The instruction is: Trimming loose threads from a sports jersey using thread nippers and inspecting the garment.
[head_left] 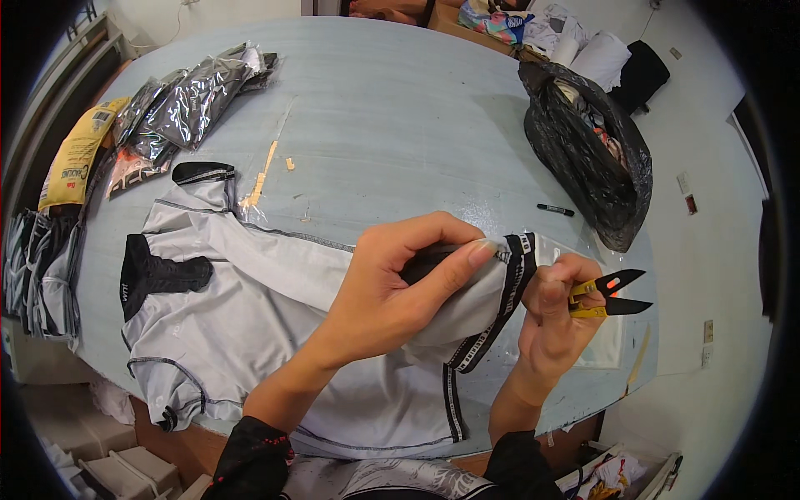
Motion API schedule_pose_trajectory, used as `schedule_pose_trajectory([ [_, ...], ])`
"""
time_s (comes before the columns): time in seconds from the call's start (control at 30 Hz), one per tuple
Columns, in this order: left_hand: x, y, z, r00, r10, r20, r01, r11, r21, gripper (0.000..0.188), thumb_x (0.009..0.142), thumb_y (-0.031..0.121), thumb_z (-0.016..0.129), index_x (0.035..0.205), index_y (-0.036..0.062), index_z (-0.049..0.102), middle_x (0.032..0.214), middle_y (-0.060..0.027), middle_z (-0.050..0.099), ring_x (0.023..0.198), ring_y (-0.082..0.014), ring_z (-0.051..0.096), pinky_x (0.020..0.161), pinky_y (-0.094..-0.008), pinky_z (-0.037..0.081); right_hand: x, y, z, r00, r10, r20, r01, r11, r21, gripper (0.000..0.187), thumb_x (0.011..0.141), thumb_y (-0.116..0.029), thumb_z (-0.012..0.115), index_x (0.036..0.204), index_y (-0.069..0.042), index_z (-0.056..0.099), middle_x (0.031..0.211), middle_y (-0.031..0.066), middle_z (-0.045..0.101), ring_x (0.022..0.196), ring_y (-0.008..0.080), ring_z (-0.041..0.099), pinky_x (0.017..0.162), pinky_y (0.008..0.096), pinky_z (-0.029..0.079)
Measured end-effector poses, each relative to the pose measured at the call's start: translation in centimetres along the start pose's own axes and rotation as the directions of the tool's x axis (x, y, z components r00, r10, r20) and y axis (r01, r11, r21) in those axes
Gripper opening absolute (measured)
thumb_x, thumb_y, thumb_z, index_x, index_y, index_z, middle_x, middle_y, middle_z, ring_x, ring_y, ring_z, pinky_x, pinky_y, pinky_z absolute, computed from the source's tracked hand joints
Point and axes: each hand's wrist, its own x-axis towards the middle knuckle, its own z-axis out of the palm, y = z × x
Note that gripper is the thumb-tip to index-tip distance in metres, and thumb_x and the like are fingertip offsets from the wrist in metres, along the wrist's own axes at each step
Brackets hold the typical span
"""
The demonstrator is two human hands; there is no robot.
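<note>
A light grey shirt [242,321] with dark seams and black trim lies spread over the left and near part of the table. My left hand [400,292] is closed on its hem, pinching the black lettered band [500,329] between thumb and fingers and lifting that corner off the table. Just right of the band is my right hand [562,312], curled round yellow-handled thread snips [607,296]. Their black blades point right, away from the cloth, and stand apart. The right thumb and fingertips are close to the band's edge; whether they pinch a thread I cannot tell.
Garments in clear plastic bags [196,100] are heaped at the far left, beside a yellow packet [79,158] and folded garments [42,271]. At the right stand a black plastic bag [575,158] with contents showing and a black marker [556,210]. Clear plastic [604,346] lies beneath my right hand.
</note>
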Motion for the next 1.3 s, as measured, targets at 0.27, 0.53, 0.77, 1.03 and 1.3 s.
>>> schedule_pose_trajectory([
  [0.27,0.2,-0.1,-0.1,0.998,0.063,-0.004,-0.063,0.998,0.02,0.013,0.094,0.009,0.066,0.093,-0.0031,0.067,0.072,0.0002,0.062,0.067,-0.003,0.049,0.059,-0.0202,0.041,-0.1,-0.5,-0.8,1.0,0.03,0.006,-0.03,0.999,0.036,0.028,0.082,-0.015,0.081,0.093,0.001,0.061,0.074,0.0011,0.058,0.061,0.0053,0.048,0.056,0.0187,0.036],
  [0.53,-0.1,0.8,-0.3,1.0,0.025,-0.011,-0.025,0.999,0.046,0.008,0.096,0.004,0.062,0.093,-0.002,0.066,0.077,0.0026,0.058,0.067,-0.0024,0.046,0.059,-0.0183,0.035,0.5,-1.1,-1.1,0.967,-0.019,0.253,-0.015,0.991,0.132,0.032,0.09,-0.025,0.073,0.101,-0.004,0.052,0.067,-0.0055,0.034,0.047,0.0041,0.024,0.046,0.0236,0.018],
  [0.77,0.2,0.2,-1.5,0.995,0.094,0.025,-0.091,0.992,-0.088,0.012,0.099,0.007,0.057,0.095,-0.0023,0.063,0.091,-0.0029,0.062,0.081,-0.0068,0.052,0.073,-0.0208,0.041,1.7,-0.5,-1.3,0.991,0.105,0.086,-0.099,0.992,-0.078,0.088,0.074,-0.069,0.073,0.113,0.009,0.06,0.062,-0.0057,0.037,0.051,0.0021,0.029,0.047,0.0206,0.019],
  [1.03,-0.2,1.1,-1.8,0.996,0.048,0.075,-0.039,0.992,-0.116,0.011,0.098,0.005,0.057,0.094,-0.0036,0.063,0.096,-0.0069,0.064,0.086,-0.0096,0.055,0.079,-0.0236,0.044,0.5,-1.8,0.1,0.938,-0.268,0.222,0.348,0.734,-0.584,0.068,0.08,-0.053,0.075,0.118,0.004,0.068,0.065,-0.0014,0.042,0.057,0.0086,0.038,0.05,0.0246,0.022],
  [1.3,-0.3,1.7,-1.6,0.994,0.051,0.092,-0.048,0.998,-0.038,0.01,0.097,0.004,0.058,0.094,-0.0038,0.063,0.096,-0.0084,0.064,0.085,-0.0101,0.056,0.077,-0.0236,0.044,-0.1,-2.7,0.7,0.887,-0.35,0.302,0.461,0.619,-0.636,0.05,0.069,-0.018,0.087,0.115,-0.003,0.073,0.064,0.0002,0.049,0.055,0.0093,0.043,0.047,0.0232,0.027],
])
